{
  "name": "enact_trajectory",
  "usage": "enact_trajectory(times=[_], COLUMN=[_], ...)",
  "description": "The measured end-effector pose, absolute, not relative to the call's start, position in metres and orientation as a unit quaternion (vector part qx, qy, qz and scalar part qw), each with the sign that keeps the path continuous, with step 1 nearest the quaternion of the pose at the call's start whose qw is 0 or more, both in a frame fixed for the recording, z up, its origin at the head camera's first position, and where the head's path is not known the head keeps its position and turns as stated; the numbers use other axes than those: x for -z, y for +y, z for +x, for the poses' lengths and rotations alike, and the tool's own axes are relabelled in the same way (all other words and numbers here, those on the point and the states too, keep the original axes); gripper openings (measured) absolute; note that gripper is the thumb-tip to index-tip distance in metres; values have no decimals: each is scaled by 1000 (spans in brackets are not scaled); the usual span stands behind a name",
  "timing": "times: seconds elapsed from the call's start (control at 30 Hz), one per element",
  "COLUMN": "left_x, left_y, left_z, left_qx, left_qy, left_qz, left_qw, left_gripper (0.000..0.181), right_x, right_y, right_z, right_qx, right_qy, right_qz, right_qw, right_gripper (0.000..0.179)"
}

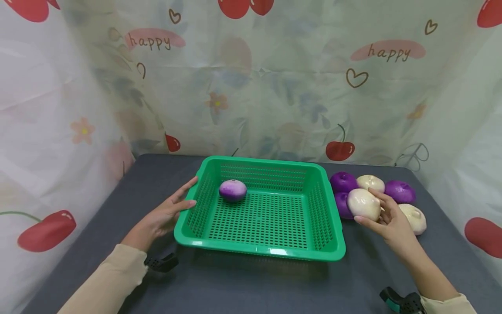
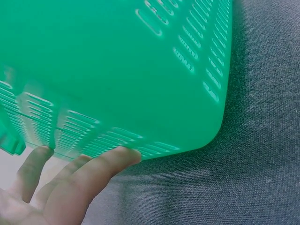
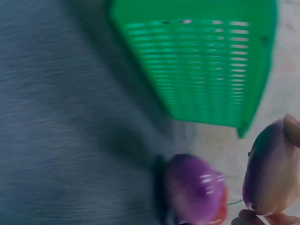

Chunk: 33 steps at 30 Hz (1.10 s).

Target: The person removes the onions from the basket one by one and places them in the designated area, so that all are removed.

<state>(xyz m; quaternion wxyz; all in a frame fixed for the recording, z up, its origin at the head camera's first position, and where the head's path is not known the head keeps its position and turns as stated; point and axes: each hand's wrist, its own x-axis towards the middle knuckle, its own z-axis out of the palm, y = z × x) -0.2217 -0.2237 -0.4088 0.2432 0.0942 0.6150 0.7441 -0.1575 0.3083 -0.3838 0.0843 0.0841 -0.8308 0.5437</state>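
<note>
My right hand (image 1: 392, 222) holds a shiny cream-white turnip (image 1: 364, 204) between thumb and fingers, to the right of the green basket (image 1: 260, 251). In the right wrist view, this turnip (image 3: 273, 171) looks shaded purple on one side, and fingertips touch both its ends. My left hand (image 1: 166, 214) is at the basket's left side, fingers extended and spread. Its fingertips touch the slotted outer wall (image 2: 140, 103) in the left wrist view. Inside the basket, toward its back left, lies a purple-and-white turnip (image 1: 233, 191).
Right of the basket, more turnips are grouped: purple ones (image 1: 400, 192) and cream ones (image 1: 412, 219). A dark grey cloth (image 1: 243, 288) covers the table. Patterned curtains (image 1: 266, 96) hang behind and at both sides, with a thin cord (image 1: 420, 152) at the back right corner.
</note>
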Motion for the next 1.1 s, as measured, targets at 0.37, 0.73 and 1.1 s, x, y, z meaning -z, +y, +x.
enact_trajectory(times=[0.37, 0.73, 1.1], left_x=[407, 406, 407], left_y=[-223, -223, -223], left_z=[-221, -221, -221], left_qx=[-748, -749, -745], left_qy=[611, 612, 616], left_qz=[83, 83, 83], left_qw=[247, 242, 242], left_gripper=[74, 74, 74], right_x=[420, 429, 429], right_y=[310, 307, 308], right_z=[-145, -145, -148], right_qx=[-525, -487, -478], right_qy=[-846, -871, -877], right_qz=[79, 62, 48], right_qw=[49, -16, -33], right_gripper=[75, 77, 80])
